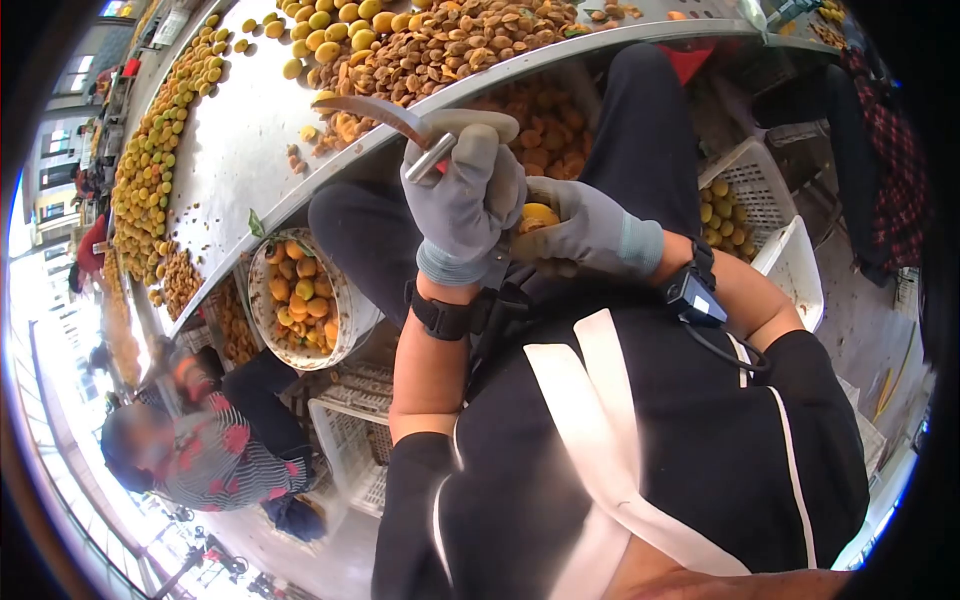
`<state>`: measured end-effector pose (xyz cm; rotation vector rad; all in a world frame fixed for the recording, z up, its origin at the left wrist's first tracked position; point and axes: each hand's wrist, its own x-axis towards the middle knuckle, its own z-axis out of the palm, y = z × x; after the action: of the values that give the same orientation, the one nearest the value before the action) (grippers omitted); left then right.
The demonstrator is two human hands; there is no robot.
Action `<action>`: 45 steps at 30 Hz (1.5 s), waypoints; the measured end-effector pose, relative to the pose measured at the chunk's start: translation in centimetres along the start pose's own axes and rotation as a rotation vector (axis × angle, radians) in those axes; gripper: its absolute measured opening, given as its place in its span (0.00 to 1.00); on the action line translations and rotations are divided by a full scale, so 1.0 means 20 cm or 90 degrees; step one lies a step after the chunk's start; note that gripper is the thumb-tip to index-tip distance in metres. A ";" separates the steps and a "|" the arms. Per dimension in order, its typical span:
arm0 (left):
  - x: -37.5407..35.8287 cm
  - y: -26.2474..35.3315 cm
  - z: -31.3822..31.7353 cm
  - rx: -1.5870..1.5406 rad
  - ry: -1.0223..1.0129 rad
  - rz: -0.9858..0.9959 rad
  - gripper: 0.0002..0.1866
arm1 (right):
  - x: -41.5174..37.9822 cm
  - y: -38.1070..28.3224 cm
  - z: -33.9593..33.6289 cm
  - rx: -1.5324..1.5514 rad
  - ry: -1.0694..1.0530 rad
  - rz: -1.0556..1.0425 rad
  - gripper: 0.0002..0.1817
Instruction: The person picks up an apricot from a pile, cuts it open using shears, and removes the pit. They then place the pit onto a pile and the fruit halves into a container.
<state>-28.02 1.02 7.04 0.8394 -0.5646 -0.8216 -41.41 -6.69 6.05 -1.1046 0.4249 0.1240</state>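
In front of my body my left hand (462, 195), in a grey glove, is closed around the handle of a curved knife (385, 112). The blade points to the left toward the table edge. Beside it my right hand (595, 228), also gloved, grips an orange-yellow apricot (538, 217) between thumb and fingers. Both gloves are close together, and part of the fruit is hidden. A pale, rounded flat object (480, 122) lies at the top of the left glove; I cannot make out what it is.
A metal table (225, 145) ahead bears brown apricot pits (465, 50) and whole apricots (160, 160). A white bucket (350, 335) of orange fruit stands at left, above a crate (345, 440). Another crate (755, 175) is at right. People sit at left (230, 450) and right (870, 160).
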 end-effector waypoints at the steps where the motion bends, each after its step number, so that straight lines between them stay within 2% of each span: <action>1: 0.00 0.01 -0.01 0.014 -0.036 0.008 0.12 | -0.01 0.00 0.00 0.000 0.001 -0.002 0.17; 4: -0.01 0.00 -0.01 0.027 -0.052 -0.033 0.11 | -0.02 -0.02 0.00 -0.011 0.009 0.011 0.16; 6: -0.03 0.02 0.03 0.104 -0.063 -0.048 0.11 | 0.00 -0.04 -0.04 -0.114 -0.132 0.113 0.16; 7: -0.05 0.03 0.05 0.180 -0.075 -0.064 0.11 | 0.02 -0.02 -0.05 -0.112 -0.131 0.112 0.16; 9: -0.04 0.05 0.06 0.162 -0.075 -0.072 0.11 | 0.07 -0.01 -0.07 -0.249 -0.167 0.074 0.17; 10: -0.04 0.05 0.07 0.145 -0.073 -0.079 0.11 | 0.06 -0.02 -0.06 -0.252 -0.169 0.074 0.17; 12: 0.00 0.03 0.01 0.121 -0.069 -0.046 0.12 | 0.02 -0.05 -0.01 -0.132 -0.025 0.013 0.19; 13: 0.01 0.03 -0.01 0.115 -0.063 0.005 0.13 | 0.02 -0.03 -0.01 -0.132 -0.026 0.013 0.19; 14: 0.02 0.03 -0.01 0.110 -0.057 0.055 0.14 | 0.02 0.00 -0.01 -0.038 -0.005 -0.022 0.19; 15: 0.02 0.04 0.00 0.047 -0.042 0.041 0.15 | 0.03 0.04 -0.01 0.057 0.016 -0.057 0.19; 19: 0.02 0.03 0.01 0.048 -0.074 0.044 0.16 | 0.03 0.08 0.00 0.036 0.048 -0.117 0.18; 21: -0.02 0.03 0.03 0.099 -0.076 -0.041 0.15 | 0.03 0.02 -0.02 -0.203 -0.051 -0.136 0.16; 22: -0.04 0.02 0.04 0.099 -0.075 -0.044 0.15 | 0.05 0.02 -0.05 -0.201 -0.050 -0.135 0.16; 24: -0.06 0.02 0.05 0.147 -0.110 -0.059 0.13 | 0.10 0.04 -0.11 -0.283 -0.250 -0.095 0.20; 26: -0.05 0.03 0.03 0.125 -0.109 -0.074 0.11 | 0.11 0.06 -0.10 -0.294 -0.216 -0.123 0.18; 28: -0.02 0.05 0.00 0.118 -0.074 -0.021 0.11 | 0.07 -0.02 -0.03 -0.180 -0.040 0.034 0.16; 29: -0.01 0.05 -0.01 0.117 -0.071 -0.019 0.11 | 0.06 0.00 -0.02 -0.182 -0.042 0.035 0.16; 31: 0.02 0.06 -0.02 0.074 -0.050 0.044 0.11 | 0.06 0.05 0.01 0.044 0.043 -0.086 0.17; 32: 0.02 0.07 -0.02 0.054 -0.042 0.073 0.11 | 0.05 0.06 0.02 0.046 0.042 -0.086 0.17; 35: 0.00 0.04 -0.02 0.075 -0.040 0.063 0.12 | 0.04 0.04 0.02 -0.034 0.039 -0.085 0.19; 37: -0.03 0.03 0.00 0.077 -0.027 0.037 0.12 | 0.05 -0.01 0.00 -0.242 -0.016 -0.084 0.17; 38: -0.04 0.03 0.01 0.084 -0.030 -0.004 0.12 | 0.07 -0.01 -0.03 -0.242 -0.015 -0.083 0.17; 40: -0.05 0.03 0.02 0.092 -0.034 -0.045 0.12 | 0.11 0.00 -0.08 -0.305 -0.162 -0.013 0.16; 41: -0.05 0.03 0.02 0.096 -0.045 -0.052 0.11 | 0.11 -0.02 -0.07 -0.325 -0.162 -0.058 0.14; 45: -0.03 0.07 0.03 0.124 -0.049 -0.054 0.10 | 0.11 -0.06 -0.04 -0.330 -0.147 -0.028 0.16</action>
<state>-28.30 1.87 8.34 1.0182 -0.6876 -0.8890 -39.28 -8.07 5.85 -1.5872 0.1598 0.3319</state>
